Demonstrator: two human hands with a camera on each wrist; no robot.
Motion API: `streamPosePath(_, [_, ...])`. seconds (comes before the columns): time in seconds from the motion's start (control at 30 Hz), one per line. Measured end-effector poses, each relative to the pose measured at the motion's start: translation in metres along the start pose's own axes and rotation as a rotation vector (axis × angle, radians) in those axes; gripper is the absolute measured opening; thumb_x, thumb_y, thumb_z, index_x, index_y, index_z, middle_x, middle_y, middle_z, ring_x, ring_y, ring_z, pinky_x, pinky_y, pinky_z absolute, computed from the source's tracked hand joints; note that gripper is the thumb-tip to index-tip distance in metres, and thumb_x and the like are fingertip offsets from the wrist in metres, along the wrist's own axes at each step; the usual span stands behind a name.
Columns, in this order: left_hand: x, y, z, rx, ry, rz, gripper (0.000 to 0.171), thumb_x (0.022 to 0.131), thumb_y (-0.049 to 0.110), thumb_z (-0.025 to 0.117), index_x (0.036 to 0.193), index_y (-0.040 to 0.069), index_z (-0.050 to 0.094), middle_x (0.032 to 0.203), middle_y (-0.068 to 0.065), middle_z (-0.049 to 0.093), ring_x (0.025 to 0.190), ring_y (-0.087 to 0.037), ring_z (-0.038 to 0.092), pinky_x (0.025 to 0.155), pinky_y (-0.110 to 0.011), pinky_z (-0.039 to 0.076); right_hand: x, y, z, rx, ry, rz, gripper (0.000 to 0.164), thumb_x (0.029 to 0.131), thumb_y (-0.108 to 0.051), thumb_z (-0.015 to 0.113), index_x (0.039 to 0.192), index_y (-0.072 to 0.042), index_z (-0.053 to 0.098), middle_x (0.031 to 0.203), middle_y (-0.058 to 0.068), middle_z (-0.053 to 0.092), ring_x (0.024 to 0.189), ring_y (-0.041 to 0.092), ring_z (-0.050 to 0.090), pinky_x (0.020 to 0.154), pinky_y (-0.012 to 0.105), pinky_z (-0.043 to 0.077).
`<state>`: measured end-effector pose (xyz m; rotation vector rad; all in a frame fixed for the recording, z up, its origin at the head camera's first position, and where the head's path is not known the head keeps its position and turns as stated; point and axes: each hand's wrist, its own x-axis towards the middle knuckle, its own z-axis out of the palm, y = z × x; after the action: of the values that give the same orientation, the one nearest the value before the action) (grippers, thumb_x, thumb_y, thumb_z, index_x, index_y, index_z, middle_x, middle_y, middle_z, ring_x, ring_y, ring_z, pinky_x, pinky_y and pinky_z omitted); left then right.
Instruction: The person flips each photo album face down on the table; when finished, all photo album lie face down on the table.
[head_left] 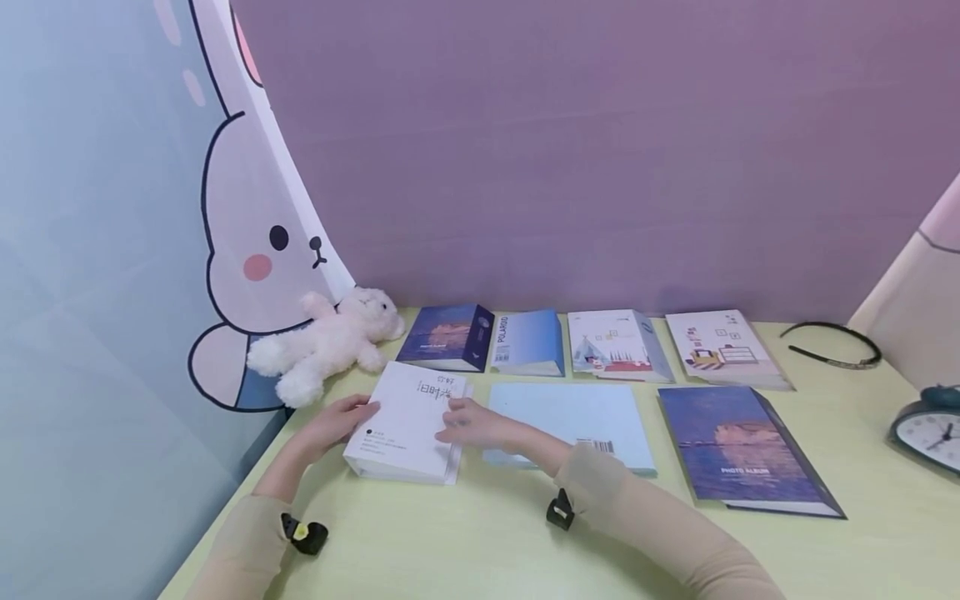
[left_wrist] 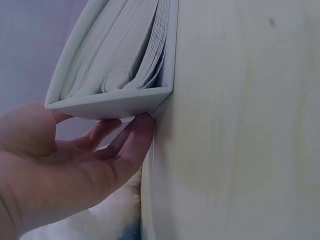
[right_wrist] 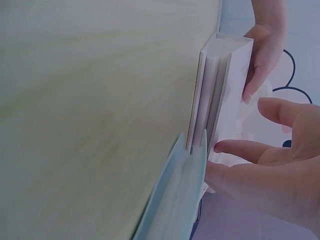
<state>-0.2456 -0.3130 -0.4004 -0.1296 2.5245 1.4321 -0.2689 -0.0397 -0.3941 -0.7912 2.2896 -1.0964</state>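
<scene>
A thick white photo album [head_left: 405,421] with dark lettering lies on the left part of the table. My left hand [head_left: 328,429] holds its spine side, thumb over the cover and fingers against the spine [left_wrist: 107,104]. In the left wrist view, folded white pages show between the covers. My right hand [head_left: 480,425] rests its fingertips at the right side of the cover, its thumb apart from the other fingers. The right wrist view shows the album's open side [right_wrist: 216,85] between the two hands. A light-blue album [head_left: 577,417] lies just right of it, under my right forearm.
Behind stand a purple album [head_left: 442,333], a blue one [head_left: 528,337] and two white illustrated albums [head_left: 611,342]. Another purple album [head_left: 738,450] lies at right, near a black headband [head_left: 832,360] and an alarm clock [head_left: 930,429]. A white plush toy [head_left: 330,346] lies at the back left.
</scene>
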Motion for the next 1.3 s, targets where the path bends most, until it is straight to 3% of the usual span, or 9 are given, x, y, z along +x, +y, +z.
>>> streamPosePath(0.23, [0.0,0.0,0.001,-0.071,0.002,-0.014,0.064,0.1,0.044,0.036,0.145,-0.001,0.027,0.126,-0.016,0.051,0.101,-0.015,0.052,0.083,-0.026,0.046,0.001,-0.002,-0.002,-0.041,-0.035,-0.011,0.057,0.093,-0.031,0.055,0.138,0.001,0.043,0.155,0.018,0.017,0.143,0.034,0.016,0.117,0.046,0.018])
streamPosePath(0.47, [0.0,-0.001,-0.004,-0.196,-0.019,0.059,0.061,0.103,0.039,0.023,0.149,0.0,0.012,0.138,-0.021,0.034,0.102,-0.012,0.049,0.081,-0.02,0.045,0.006,-0.004,0.002,-0.069,-0.028,-0.037,0.046,0.092,-0.03,0.057,0.127,-0.001,0.055,0.154,0.019,0.019,0.142,0.032,0.019,0.116,0.046,0.02])
streamPosePath(0.67, [-0.001,-0.001,-0.007,-0.241,-0.023,0.092,0.06,0.103,0.041,0.022,0.149,0.004,0.013,0.133,-0.021,0.04,0.094,-0.009,0.053,0.076,-0.024,0.049,0.01,-0.008,0.008,-0.059,0.0,-0.06,0.051,0.091,-0.03,0.06,0.137,-0.013,0.049,0.147,0.019,0.027,0.133,0.031,0.031,0.109,0.049,0.031])
streamPosePath(0.83, [-0.005,0.006,-0.008,-0.259,-0.034,0.142,0.055,0.104,0.035,0.023,0.149,0.004,0.016,0.122,-0.011,0.049,0.093,-0.007,0.055,0.078,-0.023,0.049,0.013,-0.014,0.01,-0.113,0.022,-0.103,0.058,0.09,-0.03,0.061,0.143,-0.018,0.041,0.137,0.021,0.033,0.118,0.026,0.036,0.1,0.046,0.039])
streamPosePath(1.07, [-0.016,0.016,-0.015,-0.288,-0.01,0.165,0.061,0.102,0.043,0.028,0.15,0.006,0.018,0.112,0.005,0.054,0.095,-0.004,0.055,0.081,-0.021,0.048,0.017,-0.02,0.016,-0.038,0.041,-0.045,0.06,0.09,-0.031,0.061,0.145,-0.025,0.037,0.142,0.022,0.024,0.124,0.028,0.034,0.105,0.048,0.034])
streamPosePath(1.3, [-0.019,0.019,-0.018,-0.31,0.032,0.152,0.061,0.101,0.045,0.031,0.15,0.009,0.021,0.135,-0.014,0.046,0.101,-0.001,0.054,0.084,-0.017,0.047,0.02,-0.025,0.016,0.018,0.021,-0.044,0.061,0.09,-0.032,0.06,0.145,-0.026,0.036,0.148,0.018,0.022,0.135,0.03,0.026,0.11,0.053,0.026])
